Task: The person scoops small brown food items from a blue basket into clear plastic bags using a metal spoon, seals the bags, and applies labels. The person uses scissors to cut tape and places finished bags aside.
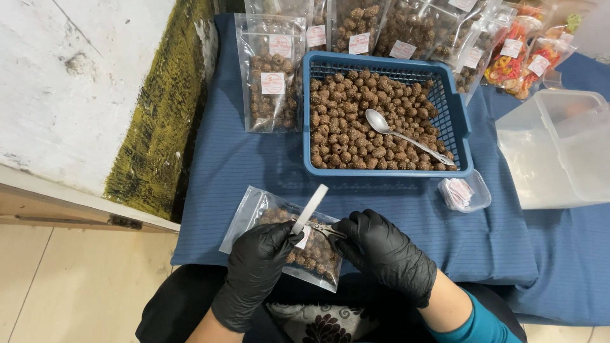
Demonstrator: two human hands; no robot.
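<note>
Both my hands wear black gloves near the cloth's front edge. My left hand [257,260] pinches a white paper strip [311,207] that sticks up over a clear pouch [254,213] filled with brown sesame-coated balls. My right hand [384,251] grips small metal scissors [326,228], their tips at a white label on the pouch. The pouch lies flat on the blue cloth [254,165], partly hidden under my hands.
A blue basket [460,117] of brown balls with a metal spoon [406,136] sits behind. Filled pouches [270,73] stand at the back. Colourful snack bags [521,54] are far right. A small clear tub of labels [465,192] and a translucent box [559,146] are right.
</note>
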